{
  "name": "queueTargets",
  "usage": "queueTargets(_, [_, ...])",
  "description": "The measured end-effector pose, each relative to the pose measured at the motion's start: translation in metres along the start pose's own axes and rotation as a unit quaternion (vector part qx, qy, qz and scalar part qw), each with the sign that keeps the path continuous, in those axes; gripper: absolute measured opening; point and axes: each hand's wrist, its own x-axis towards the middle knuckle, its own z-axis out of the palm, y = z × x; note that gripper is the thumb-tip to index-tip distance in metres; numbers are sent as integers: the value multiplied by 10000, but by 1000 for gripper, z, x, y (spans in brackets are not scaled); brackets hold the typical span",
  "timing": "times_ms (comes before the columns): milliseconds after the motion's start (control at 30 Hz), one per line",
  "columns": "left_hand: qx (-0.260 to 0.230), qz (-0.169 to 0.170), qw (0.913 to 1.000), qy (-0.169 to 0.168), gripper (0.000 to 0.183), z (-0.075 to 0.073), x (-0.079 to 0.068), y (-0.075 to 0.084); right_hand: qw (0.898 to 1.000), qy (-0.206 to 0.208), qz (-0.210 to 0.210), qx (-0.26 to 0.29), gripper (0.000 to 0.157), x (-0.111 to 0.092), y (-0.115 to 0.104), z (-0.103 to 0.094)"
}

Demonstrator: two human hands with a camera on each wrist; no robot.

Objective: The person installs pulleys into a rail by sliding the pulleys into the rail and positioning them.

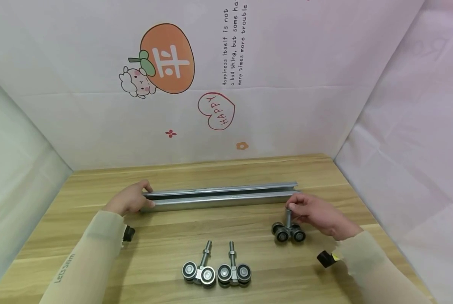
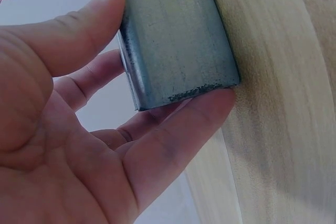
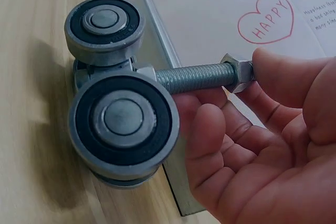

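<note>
A long silver metal channel rail (image 1: 226, 202) lies crosswise on the table, its slot facing up. My left hand (image 1: 130, 198) grips its left end, with the thumb on the near edge and fingers around the end. In the left wrist view, a fingertip touches the lower corner of the rail (image 2: 178, 40). Near the rail's right end, my right hand (image 1: 319, 213) pinches the threaded bolt of a roller trolley (image 1: 282, 234). The right wrist view shows the thumb at the hex nut (image 3: 240, 73) on the bolt's end, and the trolley's wheels (image 3: 124, 116) close over the wood.
Two more roller trolleys stand side by side at the near middle of the wooden table (image 1: 154, 261): a left one (image 1: 198, 274) with its bolt leaning, and a right one (image 1: 234, 274). Behind the table rises a printed white sheet (image 1: 279, 118), with more sheeting at both sides.
</note>
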Motion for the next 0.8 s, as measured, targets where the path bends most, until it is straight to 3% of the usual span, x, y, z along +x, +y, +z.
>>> queueTargets(267, [41, 55, 10000, 26, 49, 0, -3, 2, 9994, 273, -100, -202, 20, -5, -4, -7])
queueTargets(800, [13, 21, 10000, 67, 49, 1, -2, 2, 9858, 986, -79, -1358, 20, -9, -12, -11])
